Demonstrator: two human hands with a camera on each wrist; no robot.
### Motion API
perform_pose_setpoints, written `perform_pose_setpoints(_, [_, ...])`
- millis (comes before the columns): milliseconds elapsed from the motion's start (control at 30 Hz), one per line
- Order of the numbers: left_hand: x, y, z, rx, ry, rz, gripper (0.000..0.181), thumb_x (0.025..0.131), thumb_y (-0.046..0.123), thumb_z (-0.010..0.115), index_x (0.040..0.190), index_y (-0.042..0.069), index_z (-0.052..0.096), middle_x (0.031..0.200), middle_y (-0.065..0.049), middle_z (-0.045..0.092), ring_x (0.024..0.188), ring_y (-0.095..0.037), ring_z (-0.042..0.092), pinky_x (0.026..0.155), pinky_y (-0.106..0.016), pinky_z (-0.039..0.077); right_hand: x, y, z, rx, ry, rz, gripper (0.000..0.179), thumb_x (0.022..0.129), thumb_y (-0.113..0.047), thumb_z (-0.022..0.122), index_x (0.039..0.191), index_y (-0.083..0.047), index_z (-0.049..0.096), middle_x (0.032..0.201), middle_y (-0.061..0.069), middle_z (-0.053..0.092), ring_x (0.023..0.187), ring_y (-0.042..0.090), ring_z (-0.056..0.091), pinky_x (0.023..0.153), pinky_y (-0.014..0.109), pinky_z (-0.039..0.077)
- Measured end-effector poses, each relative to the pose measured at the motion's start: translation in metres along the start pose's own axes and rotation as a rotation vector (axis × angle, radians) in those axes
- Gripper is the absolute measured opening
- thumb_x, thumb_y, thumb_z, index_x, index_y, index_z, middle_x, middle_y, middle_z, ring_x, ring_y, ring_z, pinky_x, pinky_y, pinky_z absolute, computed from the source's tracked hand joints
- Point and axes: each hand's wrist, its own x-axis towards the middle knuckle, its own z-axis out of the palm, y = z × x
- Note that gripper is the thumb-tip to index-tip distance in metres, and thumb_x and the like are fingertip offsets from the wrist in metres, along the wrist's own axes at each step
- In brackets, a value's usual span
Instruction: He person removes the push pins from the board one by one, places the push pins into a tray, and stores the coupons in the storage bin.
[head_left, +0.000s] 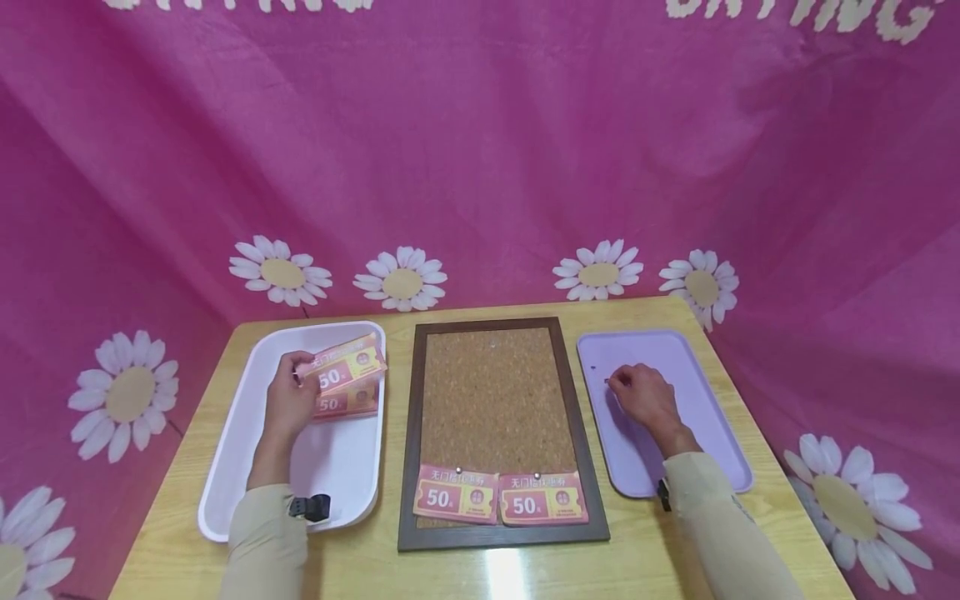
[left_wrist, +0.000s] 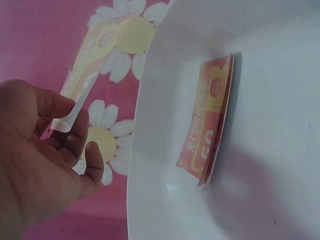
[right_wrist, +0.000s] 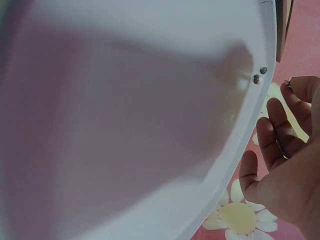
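Note:
In the head view my left hand (head_left: 291, 398) pinches a pink and yellow paper coupon (head_left: 348, 372) marked 50 between thumb and fingers, above the white tub (head_left: 337, 487). More coupons (left_wrist: 212, 120) lie stacked inside the tub against its wall. Over the purple tray (head_left: 701, 417), my right hand (head_left: 647, 398) pinches a small silver push pin (right_wrist: 287, 83) between thumb and forefinger, its other fingers loosely bent. Between the hands lies a framed cork board (head_left: 495, 400). Two coupons hang side by side at its bottom, the left coupon (head_left: 455, 497) and the right coupon (head_left: 543, 500), each with a round-headed pin at its top.
A small round pin (right_wrist: 256, 79) rests by the tray's edge. All of it stands on a wooden table (head_left: 360, 567), with a pink curtain (head_left: 480, 167) patterned with daisies behind and at both sides.

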Motion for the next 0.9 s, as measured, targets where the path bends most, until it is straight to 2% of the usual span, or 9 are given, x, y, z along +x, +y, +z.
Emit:
perform_pose_setpoints(200, [0.004,-0.006,-0.003,0.001,-0.010,-0.034,0.042,0.091,0.005,0.046,0.133,0.009,0.041,0.124,-0.020,0.053,0.102,-0.030,0.050,0.079,-0.034,0.038,0.001,0.002,-0.001,0.019,-0.008,0.018,0.024,0.092,-0.030,0.055,0.097,-0.013,0.071,0.096,0.012,0.064,0.094,0.032,0.058,0.082,0.054,0.042])
perform_pose_setpoints(300, [0.005,-0.010,-0.004,0.010,-0.017,-0.034,0.042,0.091,0.005,0.045,0.133,0.007,0.041,0.130,-0.022,0.051,0.105,-0.031,0.050,0.083,-0.035,0.038,0.001,0.002,-0.002,0.033,-0.011,0.022,0.023,0.092,-0.029,0.055,0.096,-0.013,0.071,0.097,0.012,0.064,0.093,0.031,0.058,0.083,0.053,0.042])
perform_pose_setpoints(467, [0.008,-0.017,-0.006,0.028,-0.018,-0.034,0.042,0.090,0.004,0.044,0.132,0.005,0.041,0.130,-0.022,0.051,0.105,-0.032,0.050,0.083,-0.036,0.038,0.003,0.001,-0.003,0.056,-0.038,0.046,0.025,0.093,-0.029,0.054,0.099,-0.011,0.070,0.099,0.013,0.065,0.092,0.031,0.058,0.086,0.052,0.042])
perform_pose_setpoints(700, [0.014,-0.024,-0.006,0.037,-0.048,-0.088,0.044,0.090,0.005,0.045,0.134,0.005,0.040,0.128,-0.022,0.049,0.104,-0.031,0.049,0.076,-0.032,0.040,0.004,0.008,0.000,0.057,-0.055,0.054,0.027,0.092,-0.029,0.052,0.100,-0.009,0.070,0.099,0.013,0.067,0.093,0.031,0.060,0.085,0.049,0.044])
perform_pose_setpoints(900, [0.019,-0.028,-0.004,0.035,-0.058,-0.118,0.044,0.090,0.005,0.045,0.134,0.005,0.039,0.131,-0.023,0.048,0.107,-0.032,0.049,0.078,-0.032,0.040,0.005,0.012,0.001,0.064,-0.053,0.043,0.026,0.093,-0.028,0.052,0.099,-0.009,0.069,0.098,0.014,0.067,0.093,0.033,0.060,0.085,0.050,0.044])
